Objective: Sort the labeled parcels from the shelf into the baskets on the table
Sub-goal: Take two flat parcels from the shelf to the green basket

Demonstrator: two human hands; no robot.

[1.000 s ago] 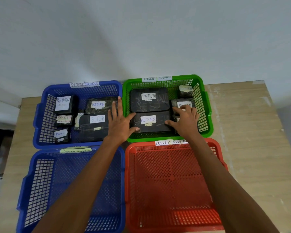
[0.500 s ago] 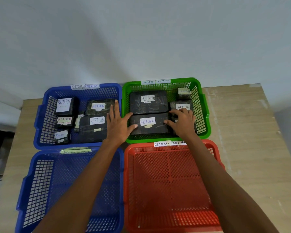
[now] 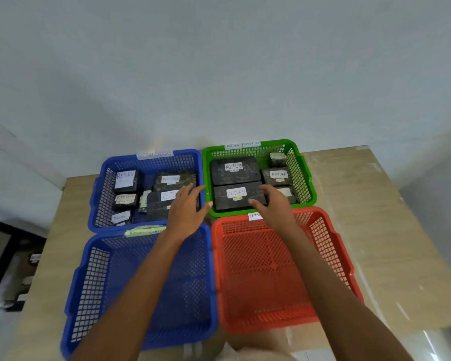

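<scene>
Two bare hands extend over a wooden tabletop [image 3: 362, 204] to the green basket [image 3: 303, 178] at its far edge, which holds black parcels labelled RETURN. The left hand [image 3: 186, 209], fingers spread and holding nothing, hovers between that basket and the far blue basket [image 3: 99, 194]. The right hand [image 3: 274, 207], fingers loosely spread, is over the right end of the nearest parcel [image 3: 238, 195]; whether it touches cannot be told.

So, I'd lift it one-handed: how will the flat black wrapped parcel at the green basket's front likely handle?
The flat black parcel keeps straight edges, so probably stiff. Its wrinkled plastic wrap may be slippery. Broad and low in the green mesh basket, it shouldn't roll or tip.
</scene>
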